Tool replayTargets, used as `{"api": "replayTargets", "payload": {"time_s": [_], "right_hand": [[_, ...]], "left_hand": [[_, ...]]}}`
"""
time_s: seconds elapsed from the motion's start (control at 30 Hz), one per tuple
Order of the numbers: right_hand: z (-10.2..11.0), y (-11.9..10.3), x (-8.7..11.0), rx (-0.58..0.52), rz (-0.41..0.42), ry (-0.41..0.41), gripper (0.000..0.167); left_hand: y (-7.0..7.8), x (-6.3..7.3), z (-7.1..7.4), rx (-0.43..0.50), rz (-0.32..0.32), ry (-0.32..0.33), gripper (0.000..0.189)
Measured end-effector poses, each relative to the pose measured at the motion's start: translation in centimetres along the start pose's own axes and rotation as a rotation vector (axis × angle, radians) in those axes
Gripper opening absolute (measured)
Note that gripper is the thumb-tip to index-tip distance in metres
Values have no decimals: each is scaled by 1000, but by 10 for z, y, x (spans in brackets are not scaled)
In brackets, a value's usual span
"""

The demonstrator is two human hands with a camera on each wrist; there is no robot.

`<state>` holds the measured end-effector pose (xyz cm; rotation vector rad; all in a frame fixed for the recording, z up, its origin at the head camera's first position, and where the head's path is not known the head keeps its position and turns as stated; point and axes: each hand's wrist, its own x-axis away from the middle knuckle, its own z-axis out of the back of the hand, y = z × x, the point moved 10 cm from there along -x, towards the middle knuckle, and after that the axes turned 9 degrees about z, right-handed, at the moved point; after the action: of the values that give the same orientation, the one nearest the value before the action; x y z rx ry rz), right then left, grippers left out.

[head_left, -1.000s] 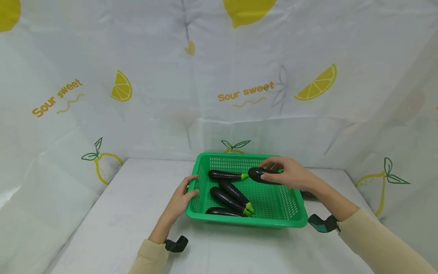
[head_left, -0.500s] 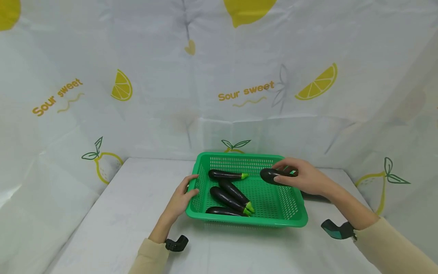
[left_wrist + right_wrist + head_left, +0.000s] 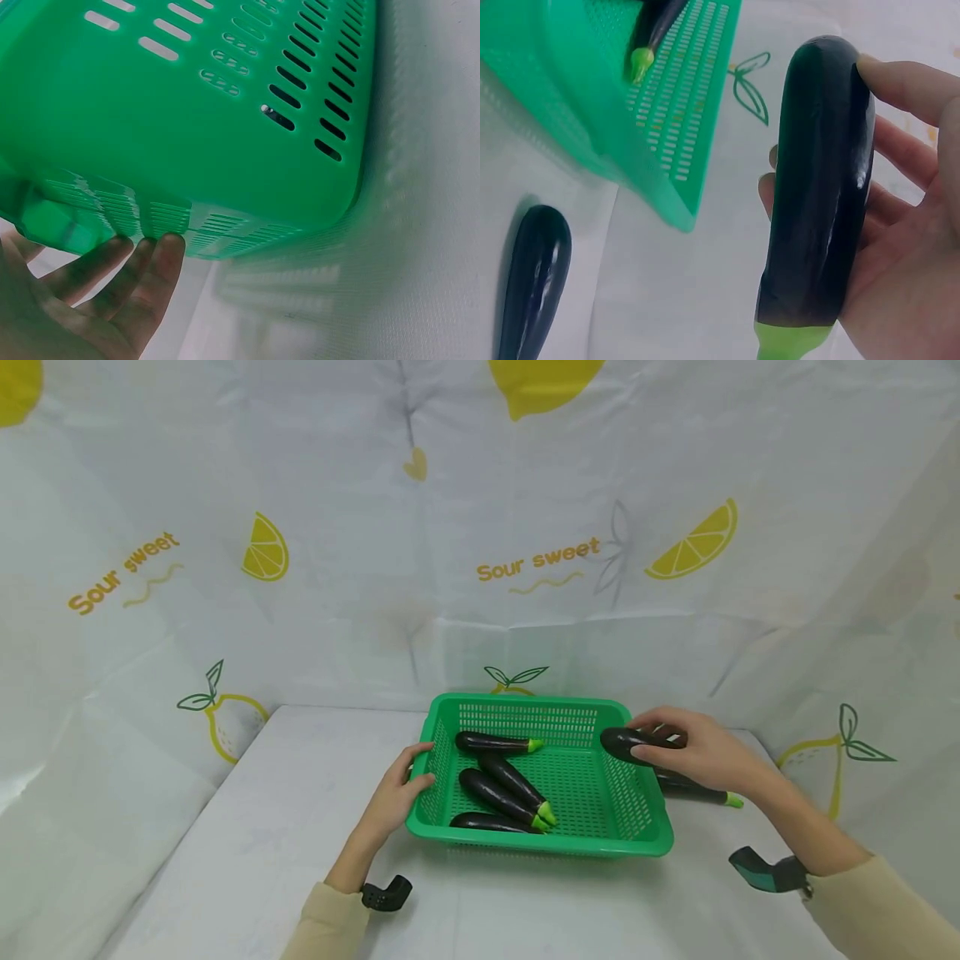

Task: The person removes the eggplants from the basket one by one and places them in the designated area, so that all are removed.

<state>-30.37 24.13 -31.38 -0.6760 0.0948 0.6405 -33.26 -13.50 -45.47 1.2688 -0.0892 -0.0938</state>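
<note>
In the head view my right hand [image 3: 693, 747] grips a dark purple eggplant [image 3: 626, 745] by its side, over the right end of the green plastic basket [image 3: 540, 845]. The right wrist view shows the held eggplant [image 3: 817, 187] with thumb and fingers around it and its green stem end pointing down. My left hand [image 3: 390, 797] rests at the basket's left rim. In the left wrist view, fairly straight fingers [image 3: 154, 289] touch the basket's outer wall. Several eggplants [image 3: 495, 793] lie inside the basket, toward its left half.
Another eggplant [image 3: 693, 789] lies on the white table [image 3: 300, 827] just right of the basket, partly hidden by the right hand and basket in the head view. A white sheet [image 3: 375, 568] printed with lemons hangs behind and along both sides.
My right hand has moved right with the eggplant, from above the basket's interior toward its right rim. More of the eggplant on the table now shows. The left hand and basket stay put.
</note>
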Motion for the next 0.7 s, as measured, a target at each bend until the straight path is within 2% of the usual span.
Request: {"api": "replayTargets", "payload": {"time_s": [0.33, 0.7], "right_hand": [[13, 19, 14, 79, -57, 19, 34], [22, 40, 32, 84, -68, 68, 34]], "left_hand": [[-1, -2, 1, -5, 14, 6, 52], [1, -1, 0, 2, 9, 6, 52]]}}
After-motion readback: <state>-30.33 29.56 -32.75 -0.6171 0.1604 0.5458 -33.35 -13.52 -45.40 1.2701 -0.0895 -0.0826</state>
